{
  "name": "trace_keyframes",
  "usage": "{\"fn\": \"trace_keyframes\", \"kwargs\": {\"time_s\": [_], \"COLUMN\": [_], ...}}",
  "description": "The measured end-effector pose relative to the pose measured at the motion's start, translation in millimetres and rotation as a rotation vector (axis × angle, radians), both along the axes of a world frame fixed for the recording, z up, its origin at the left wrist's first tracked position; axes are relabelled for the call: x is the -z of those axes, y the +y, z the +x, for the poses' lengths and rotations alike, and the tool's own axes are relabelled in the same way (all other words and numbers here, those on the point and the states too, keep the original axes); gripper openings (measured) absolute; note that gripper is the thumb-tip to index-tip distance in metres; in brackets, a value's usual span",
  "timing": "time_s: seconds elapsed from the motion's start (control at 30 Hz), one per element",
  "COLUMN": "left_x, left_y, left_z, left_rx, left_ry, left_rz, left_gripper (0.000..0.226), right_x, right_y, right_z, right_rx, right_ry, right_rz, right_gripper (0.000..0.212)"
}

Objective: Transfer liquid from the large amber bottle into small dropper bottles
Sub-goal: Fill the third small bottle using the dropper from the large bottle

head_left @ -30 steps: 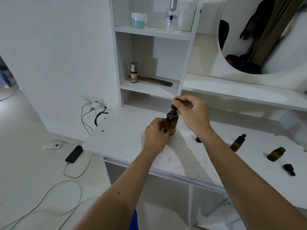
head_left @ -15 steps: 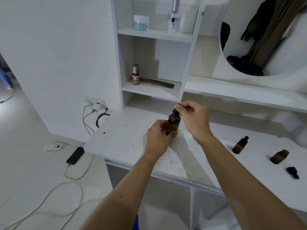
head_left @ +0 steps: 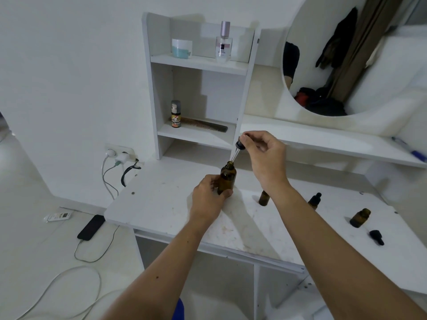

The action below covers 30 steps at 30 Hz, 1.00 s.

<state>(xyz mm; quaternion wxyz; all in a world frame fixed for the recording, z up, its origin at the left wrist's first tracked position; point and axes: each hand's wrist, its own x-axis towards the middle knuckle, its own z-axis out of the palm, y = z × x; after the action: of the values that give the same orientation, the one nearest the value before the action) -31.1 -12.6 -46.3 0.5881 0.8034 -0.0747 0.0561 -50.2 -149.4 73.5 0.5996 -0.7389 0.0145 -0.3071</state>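
A: Where is the amber bottle (head_left: 227, 179)?
B: Upright on the bench (head_left: 161, 199), near its middle, mouth open. The left hand (head_left: 209, 202) wraps its lower half, fingers closed around the glass.
A: And the right hand (head_left: 265, 158)?
B: Above and just right of the bottle. Its fingers pinch the black bulb of a dropper (head_left: 238, 150); the glass tube slants down with its tip at the bottle's mouth.
A: What lies around?
B: Three small bottles to the right: one (head_left: 264, 197) partly behind the right wrist, a capped one (head_left: 314, 200) beyond it, an open one (head_left: 360, 217) farther right. A loose black cap (head_left: 376, 237) lies near that last one.
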Motion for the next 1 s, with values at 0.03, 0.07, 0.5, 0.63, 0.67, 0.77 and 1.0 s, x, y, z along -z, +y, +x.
{"fn": "trace_keyframes", "kwargs": {"time_s": [0.03, 0.07, 0.5, 0.63, 0.67, 0.77, 1.0], "left_x": [-0.2, -0.3, 3.5, 4.1, 5.0, 7.3, 8.5], "left_y": [-0.1, 0.1, 2.9, -11.3, -18.3, -45.6, -135.4], "left_z": [0.0, 0.0, -21.2, -50.0, -57.6, -77.8, -108.3], "left_rx": [0.001, 0.003, -0.083, -0.019, 0.013, 0.13, 0.417], "left_ry": [0.001, 0.002, -0.018, -0.007, -0.005, -0.009, -0.016], "left_rz": [0.0, 0.002, -0.053, -0.091, -0.092, -0.087, -0.063], "left_gripper": [0.053, 0.053, 0.069, 0.059, 0.057, 0.054, 0.052], "right_x": [-5.1, -9.9, -19.1, -4.5, -0.1, 11.5, 13.4], "right_y": [-0.9, -2.1, -34.0, -55.5, -62.5, -86.2, -159.0], "right_z": [-0.1, -0.5, -52.1, -77.1, -84.0, -106.7, -161.7], "right_rx": [0.009, 0.015, 0.065, 0.107, 0.119, 0.149, 0.355], "right_ry": [-0.015, -0.027, -0.115, -0.1, -0.092, -0.06, -0.023], "right_rz": [-0.008, -0.014, 0.041, 0.063, 0.055, 0.013, -0.019], "right_gripper": [0.013, 0.013, 0.009, 0.01, 0.01, 0.011, 0.007]}}
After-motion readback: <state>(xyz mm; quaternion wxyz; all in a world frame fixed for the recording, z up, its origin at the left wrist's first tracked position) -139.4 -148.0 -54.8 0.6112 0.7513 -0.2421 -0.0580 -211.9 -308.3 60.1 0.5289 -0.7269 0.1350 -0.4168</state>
